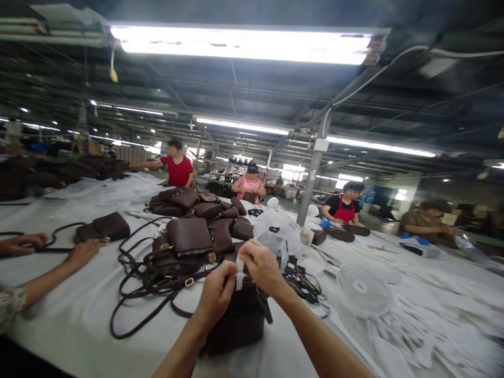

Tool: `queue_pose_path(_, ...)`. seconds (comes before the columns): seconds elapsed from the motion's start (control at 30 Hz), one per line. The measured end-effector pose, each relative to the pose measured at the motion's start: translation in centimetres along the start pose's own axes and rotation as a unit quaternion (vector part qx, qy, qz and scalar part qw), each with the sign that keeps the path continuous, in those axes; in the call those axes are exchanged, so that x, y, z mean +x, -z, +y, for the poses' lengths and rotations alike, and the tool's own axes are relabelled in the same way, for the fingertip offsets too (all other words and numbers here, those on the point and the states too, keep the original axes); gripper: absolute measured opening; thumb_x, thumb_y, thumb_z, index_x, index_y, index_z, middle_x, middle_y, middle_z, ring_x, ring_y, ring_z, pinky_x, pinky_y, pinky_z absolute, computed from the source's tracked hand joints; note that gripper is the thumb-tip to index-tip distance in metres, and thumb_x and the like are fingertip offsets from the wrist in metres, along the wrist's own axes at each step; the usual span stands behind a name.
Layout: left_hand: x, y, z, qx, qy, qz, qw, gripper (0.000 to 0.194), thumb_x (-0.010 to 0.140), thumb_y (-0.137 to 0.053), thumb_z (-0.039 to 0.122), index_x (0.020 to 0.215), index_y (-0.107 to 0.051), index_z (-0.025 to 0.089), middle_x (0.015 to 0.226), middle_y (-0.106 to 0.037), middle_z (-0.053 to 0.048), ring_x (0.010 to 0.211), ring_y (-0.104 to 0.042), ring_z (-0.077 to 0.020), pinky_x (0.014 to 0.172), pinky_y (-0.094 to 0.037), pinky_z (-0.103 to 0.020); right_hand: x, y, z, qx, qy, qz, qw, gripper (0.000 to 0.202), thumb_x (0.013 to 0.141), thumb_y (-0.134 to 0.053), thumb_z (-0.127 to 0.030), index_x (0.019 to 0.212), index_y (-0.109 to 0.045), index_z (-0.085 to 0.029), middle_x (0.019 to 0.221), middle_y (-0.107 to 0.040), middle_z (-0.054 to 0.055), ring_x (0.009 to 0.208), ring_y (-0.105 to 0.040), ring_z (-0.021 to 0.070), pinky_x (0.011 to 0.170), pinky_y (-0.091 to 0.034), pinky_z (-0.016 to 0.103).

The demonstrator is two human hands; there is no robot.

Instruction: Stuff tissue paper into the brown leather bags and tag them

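Note:
Both my hands are closed in a pinch above a dark brown handbag that stands upright on the table in front of me. Between them is a small white strip with a jagged edge; whether it is paper or fabric I cannot tell. My left hand grips it from the left, thumb against the fingers. From above right, my right hand pinches its upper end. The bag's top is partly hidden behind my hands. Just beyond lies a heap of brown shoulder bags with long looping straps.
A co-worker's hands rest by another brown bag at left. A white fan and loose white material lie right. A clear plastic bag and black straps sit beyond my right hand. Several people work across the table.

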State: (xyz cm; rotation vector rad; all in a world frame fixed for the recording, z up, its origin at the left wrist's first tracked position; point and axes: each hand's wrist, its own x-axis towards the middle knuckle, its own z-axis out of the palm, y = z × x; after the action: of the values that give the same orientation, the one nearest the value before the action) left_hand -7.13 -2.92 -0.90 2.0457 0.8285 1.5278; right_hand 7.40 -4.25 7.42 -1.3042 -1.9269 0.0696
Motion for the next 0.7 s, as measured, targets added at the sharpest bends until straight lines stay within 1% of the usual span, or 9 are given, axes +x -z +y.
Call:
queue_pose_path(0.1, 0.7, 1.0, 0.3, -0.003, -0.006, -0.056, 0.998, 0.018, 0.09, -0.034, 0.022, 0.078, -0.048, 0.021, 0.066, -0.048, 0.004, 0.061, -0.047, -0.0121, 0.062, -0.037, -0.022, 1.4, 0.4, -0.9, -0.027, -0.022, 0.027, 0.999, 0.014, 0.083, -0.051, -0.015, 0.074, -0.061, -0.019, 0.081, -0.06, 0.001, 0.078, -0.056, 0.015, 0.074, -0.039, 0.025)
queue_pose_path(0.2, 1.5, 2.1, 0.7, 0.065, -0.018, -0.126, 0.99, 0.011, 0.086, -0.048, 0.031, 0.082, -0.049, 0.021, 0.071, -0.053, 0.003, 0.063, -0.048, -0.0136, 0.061, -0.036, -0.023, 2.7, 1.1, -2.2, -0.051, -0.019, -0.001, 0.999, 0.013, 0.084, -0.051, -0.015, 0.077, -0.061, -0.02, 0.077, -0.062, 0.001, 0.075, -0.056, 0.0152, 0.071, -0.038, 0.024)
queue_pose_path(0.27, 2.0, 2.6, 0.9, 0.129, -0.029, -0.14, 0.981, 0.015, 0.083, -0.055, 0.034, 0.078, -0.049, 0.021, 0.071, -0.055, 0.003, 0.064, -0.049, -0.0149, 0.059, -0.034, -0.023, 3.5, 1.7, -3.2, -0.076, 0.008, -0.004, 0.997, 0.013, 0.085, -0.051, -0.015, 0.079, -0.062, -0.019, 0.08, -0.063, 0.002, 0.075, -0.055, 0.0154, 0.07, -0.038, 0.025)
queue_pose_path(0.33, 2.7, 3.0, 0.9, 0.162, -0.038, -0.141, 0.976, 0.018, 0.086, -0.052, 0.033, 0.072, -0.049, 0.022, 0.07, -0.056, 0.002, 0.064, -0.05, -0.0156, 0.06, -0.034, -0.024, 4.1, 2.2, -3.6, -0.087, 0.031, 0.02, 0.996, 0.013, 0.085, -0.05, -0.016, 0.08, -0.062, -0.019, 0.085, -0.063, 0.003, 0.079, -0.055, 0.0159, 0.072, -0.038, 0.025)
queue_pose_path(0.43, 3.7, 3.8, 0.5, 0.17, -0.036, -0.152, 0.973, 0.019, 0.087, -0.05, 0.031, 0.07, -0.053, 0.022, 0.07, -0.057, 0.002, 0.066, -0.051, -0.0157, 0.062, -0.035, -0.024, 4.2, 2.0, -2.9, -0.03, -0.025, 0.022, 0.999, 0.015, 0.087, -0.047, -0.019, 0.083, -0.062, -0.017, 0.081, -0.063, 0.003, 0.079, -0.057, 0.0159, 0.074, -0.04, 0.026)
queue_pose_path(0.5, 4.3, 4.3, 0.1, 0.167, -0.024, -0.164, 0.972, 0.017, 0.086, -0.05, 0.03, 0.073, -0.056, 0.022, 0.072, -0.059, 0.002, 0.067, -0.053, -0.0159, 0.064, -0.037, -0.023, 3.5, 1.5, -1.8, 0.044, -0.077, -0.05, 0.995, 0.02, 0.086, -0.052, -0.028, 0.099, -0.06, -0.015, 0.083, -0.065, 0.003, 0.078, -0.059, 0.0162, 0.072, -0.043, 0.026)
queue_pose_path(0.6, 5.1, 5.0, -0.1, 0.168, -0.005, -0.204, 0.964, 0.013, 0.086, -0.05, 0.026, 0.08, -0.061, 0.022, 0.077, -0.064, 0.001, 0.071, -0.056, -0.0164, 0.067, -0.04, -0.023, 2.3, 0.9, -0.5, 0.101, -0.067, -0.192, 0.974, 0.057, 0.069, -0.072, -0.032, 0.12, -0.051, -0.016, 0.091, -0.067, 0.002, 0.079, -0.062, 0.0173, 0.068, -0.045, 0.025)
queue_pose_path(0.63, 5.2, 5.2, 0.0, 0.176, -0.004, -0.212, 0.961, 0.012, 0.086, -0.051, 0.025, 0.081, -0.062, 0.022, 0.078, -0.064, 0.0, 0.073, -0.057, -0.0166, 0.067, -0.041, -0.024, 2.1, 0.9, -0.3, 0.09, -0.059, -0.231, 0.967, 0.056, 0.066, -0.074, -0.028, 0.117, -0.052, -0.017, 0.086, -0.068, 0.001, 0.075, -0.062, 0.0167, 0.065, -0.045, 0.024)
queue_pose_path(0.7, 4.8, 5.2, 0.8, 0.212, -0.021, -0.173, 0.962, 0.009, 0.085, -0.054, 0.023, 0.083, -0.062, 0.021, 0.084, -0.064, -0.002, 0.078, -0.058, -0.0179, 0.071, -0.043, -0.026, 2.2, 1.1, -0.4, 0.032, -0.066, -0.3, 0.951, 0.029, 0.068, -0.066, -0.02, 0.096, -0.06, -0.017, 0.066, -0.064, -0.004, 0.06, -0.058, 0.0142, 0.056, -0.04, 0.022)
